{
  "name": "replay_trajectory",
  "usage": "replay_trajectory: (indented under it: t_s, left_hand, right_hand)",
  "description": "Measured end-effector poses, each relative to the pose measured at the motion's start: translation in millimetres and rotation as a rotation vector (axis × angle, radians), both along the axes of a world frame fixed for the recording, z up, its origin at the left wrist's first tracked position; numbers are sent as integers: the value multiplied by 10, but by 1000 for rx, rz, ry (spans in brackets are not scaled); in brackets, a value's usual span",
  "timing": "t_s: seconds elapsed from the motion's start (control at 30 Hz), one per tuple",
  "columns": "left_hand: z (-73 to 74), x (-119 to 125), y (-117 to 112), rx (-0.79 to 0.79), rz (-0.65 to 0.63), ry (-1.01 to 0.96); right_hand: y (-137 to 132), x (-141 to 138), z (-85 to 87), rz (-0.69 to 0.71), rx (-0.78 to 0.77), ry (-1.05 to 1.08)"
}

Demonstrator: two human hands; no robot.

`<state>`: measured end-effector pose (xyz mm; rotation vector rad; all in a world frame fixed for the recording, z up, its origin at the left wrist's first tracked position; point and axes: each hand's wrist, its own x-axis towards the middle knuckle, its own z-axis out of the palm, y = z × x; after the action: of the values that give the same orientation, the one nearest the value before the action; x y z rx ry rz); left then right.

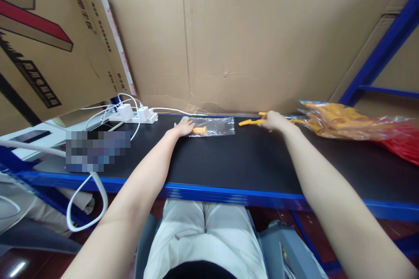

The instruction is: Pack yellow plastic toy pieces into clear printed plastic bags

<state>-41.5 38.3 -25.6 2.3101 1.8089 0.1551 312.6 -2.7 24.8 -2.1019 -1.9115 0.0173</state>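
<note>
My left hand (185, 128) lies palm down at the left end of a clear plastic bag (221, 126), its fingers spread. From under that hand sticks out the end of an orange plastic piece (200, 130) with a rounded, handle-like shape; the rest is covered. Farther right, my right hand (274, 121) is closed around a slim yellow plastic piece (250, 122), which points left. Another yellow tip shows just behind the fingers. Close to the right wrist lies a pile of orange plastic pieces (330, 118) in clear bags.
Red bagged items (402, 139) lie at the far right. A white power strip (150, 116) with plugs and cables stands at the left, near a blurred-out object (98, 150). Cardboard (248, 43) walls the back. A blue rail (229, 194) edges the black tabletop (229, 165).
</note>
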Motion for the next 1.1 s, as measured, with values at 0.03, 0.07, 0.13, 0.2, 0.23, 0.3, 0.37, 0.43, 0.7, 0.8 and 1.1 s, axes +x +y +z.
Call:
replay_trajectory:
  t_s: [0.03, 0.07, 0.13, 0.2, 0.23, 0.3, 0.37, 0.43, 0.7, 0.8, 1.1]
  left_hand:
    - [-4, -6, 7, 6, 7, -5]
    - [-8, -9, 13, 13, 15, -8]
    - [-16, -10, 24, 25, 31, -10]
    - [-21, -8, 31, 27, 43, -9]
    - [-22, -7, 33, 25, 45, -8]
    - [-21, -8, 32, 24, 48, -4]
    - [-16, -10, 25, 28, 44, -3]
    - [-9, -10, 15, 32, 36, -8]
    - [29, 90, -73, 3, 11, -19]
    - [45, 174, -125, -9, -14, -30]
    - [125, 359, -326, -85, -144, -130]
  right_hand:
    - [-28, -14, 44, -6, -19, 39]
    - [-58, -28, 87, 10, -22, 89]
    - [-118, -54, 158, 98, -7, 190]
    - [-167, -76, 196, 216, -32, 259]
    - [-184, -87, 202, 269, -67, 275]
    - [-207, -117, 194, 357, -168, 279]
    - [-216, -164, 170, 405, -234, 262]
    - [-213, -229, 133, 408, -235, 246]
    - [-75, -546, -169, 446, -81, 314]
    - [-104, -684, -237, 374, -36, 352]
    - [-278, -884, -227, 519, -216, 563]
